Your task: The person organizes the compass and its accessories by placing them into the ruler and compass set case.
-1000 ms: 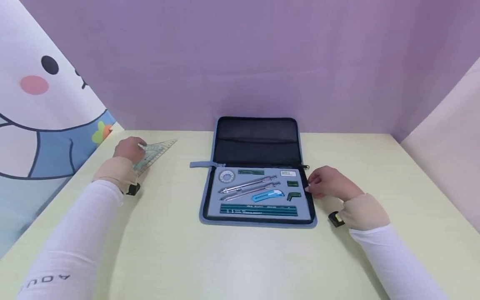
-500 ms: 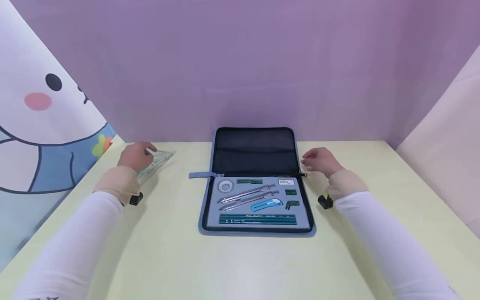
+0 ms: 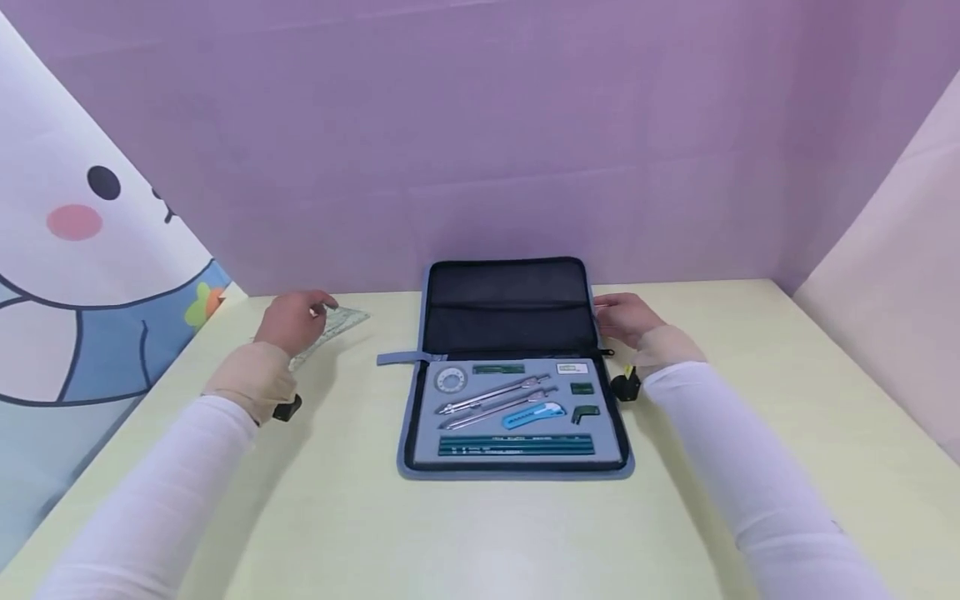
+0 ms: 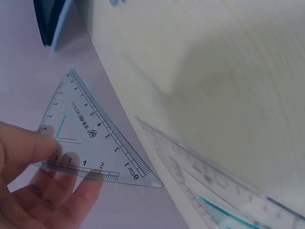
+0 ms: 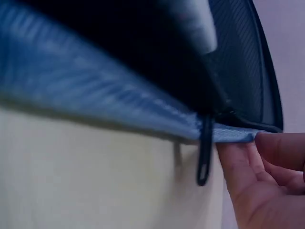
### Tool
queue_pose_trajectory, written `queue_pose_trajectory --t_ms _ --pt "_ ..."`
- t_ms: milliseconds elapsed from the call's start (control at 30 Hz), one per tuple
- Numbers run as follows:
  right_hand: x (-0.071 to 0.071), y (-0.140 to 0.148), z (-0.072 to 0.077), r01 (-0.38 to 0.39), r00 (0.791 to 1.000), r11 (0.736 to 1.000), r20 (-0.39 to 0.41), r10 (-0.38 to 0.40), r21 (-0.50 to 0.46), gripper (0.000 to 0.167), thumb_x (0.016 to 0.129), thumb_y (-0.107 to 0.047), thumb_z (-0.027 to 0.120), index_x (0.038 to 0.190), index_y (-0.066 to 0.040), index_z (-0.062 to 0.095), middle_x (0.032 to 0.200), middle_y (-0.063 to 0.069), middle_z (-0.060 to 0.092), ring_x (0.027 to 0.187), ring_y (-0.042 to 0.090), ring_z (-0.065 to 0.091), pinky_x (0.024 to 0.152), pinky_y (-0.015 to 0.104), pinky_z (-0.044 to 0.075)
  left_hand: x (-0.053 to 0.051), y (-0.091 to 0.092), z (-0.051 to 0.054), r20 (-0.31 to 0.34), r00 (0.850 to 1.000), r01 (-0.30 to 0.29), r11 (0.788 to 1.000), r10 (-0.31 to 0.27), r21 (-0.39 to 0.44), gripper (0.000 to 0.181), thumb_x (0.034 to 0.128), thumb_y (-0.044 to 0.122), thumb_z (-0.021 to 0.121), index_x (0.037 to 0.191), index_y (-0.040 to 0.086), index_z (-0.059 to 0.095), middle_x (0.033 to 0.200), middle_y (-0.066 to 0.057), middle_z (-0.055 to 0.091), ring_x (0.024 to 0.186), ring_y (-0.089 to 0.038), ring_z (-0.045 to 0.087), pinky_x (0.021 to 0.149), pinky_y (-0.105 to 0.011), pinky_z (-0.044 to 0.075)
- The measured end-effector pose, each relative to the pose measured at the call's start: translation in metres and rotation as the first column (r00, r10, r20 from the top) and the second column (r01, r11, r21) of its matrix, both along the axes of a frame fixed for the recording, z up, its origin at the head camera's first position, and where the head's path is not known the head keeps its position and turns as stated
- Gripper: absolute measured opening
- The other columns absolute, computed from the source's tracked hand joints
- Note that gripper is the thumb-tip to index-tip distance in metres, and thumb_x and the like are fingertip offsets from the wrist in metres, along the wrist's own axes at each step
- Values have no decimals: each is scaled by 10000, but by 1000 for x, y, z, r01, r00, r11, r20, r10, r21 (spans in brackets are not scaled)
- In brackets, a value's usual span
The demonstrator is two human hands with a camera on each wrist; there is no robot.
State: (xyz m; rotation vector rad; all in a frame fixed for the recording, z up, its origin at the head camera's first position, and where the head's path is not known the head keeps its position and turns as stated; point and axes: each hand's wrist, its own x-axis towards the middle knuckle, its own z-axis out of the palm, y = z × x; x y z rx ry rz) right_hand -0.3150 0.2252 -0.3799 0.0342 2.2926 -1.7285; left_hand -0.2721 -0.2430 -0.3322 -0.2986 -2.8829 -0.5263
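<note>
My left hand (image 3: 295, 321) pinches a clear set square (image 4: 90, 138) between thumb and fingers, left of the case. A second clear set square (image 4: 228, 200) shows at the lower right of the left wrist view, apparently on the table. An unfolded blue zip case (image 3: 628, 468) lies in the middle, its dark mesh lid (image 3: 506, 329) at the back. My right hand (image 3: 626, 317) is at the lid's right edge; the right wrist view shows thumb above and fingers below the blue edge (image 5: 233, 134), close to the zip pull (image 5: 205, 152). Some right fingers are hidden behind the lid.
The case's grey insert holds green pencils (image 3: 517, 445), two compasses (image 3: 491, 394), a blue cutter (image 3: 533, 415), a round white protractor (image 3: 451, 380), an eraser (image 3: 572, 368) and small green pieces (image 3: 585, 412). A purple wall covering (image 3: 487, 150) rises behind the table.
My right hand has gone from the case's lower right side up to the lid's edge and taken hold there. My left hand has shifted a little rightward with the set square.
</note>
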Motion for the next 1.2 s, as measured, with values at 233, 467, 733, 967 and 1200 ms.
queue_pose_trajectory --t_ms 233,467,733,967,1200 --pt "-2 0 -1 44 998 998 -42 -46 -39 430 957 7 391 1375 92 338 1251 196 474 860 63 547 997 351 434 1 24 12 -17 999 45 999 -45 14 289 861 -16 474 1082 -49 658 1025 -242 643 867 -344 598 763 -476 482" --pt "0 3 2 75 991 997 -109 -78 -25 386 881 124 387 1264 74 382 1120 144 466 819 85 511 735 201 499 -3 51 26 -54 994 99 991 -95 88 240 902 13 512 1095 -16 651 1020 -193 668 916 -333 621 813 -465 498" --pt "9 8 4 43 964 999 -262 -41 4 332 887 106 447 1211 106 374 1104 176 462 789 46 511 735 235 532 -8 84 40 -126 987 114 982 -96 151 161 888 60 625 1039 33 674 983 -138 690 906 -291 640 836 -434 500" --pt "17 13 2 94 920 993 -386 -59 71 280 878 131 475 1154 134 426 1061 197 500 760 30 521 733 258 557 -13 118 48 -131 982 156 969 -132 191 193 896 101 630 1071 71 706 1065 -94 690 954 -248 640 844 -390 514" --pt "22 18 3 90 905 992 -422 -46 84 232 868 149 473 1097 123 438 1010 161 509 755 16 525 690 202 546 -21 145 50 -215 953 243 964 -216 108 166 895 94 630 1023 107 735 1011 -61 680 895 -207 627 797 -326 513"
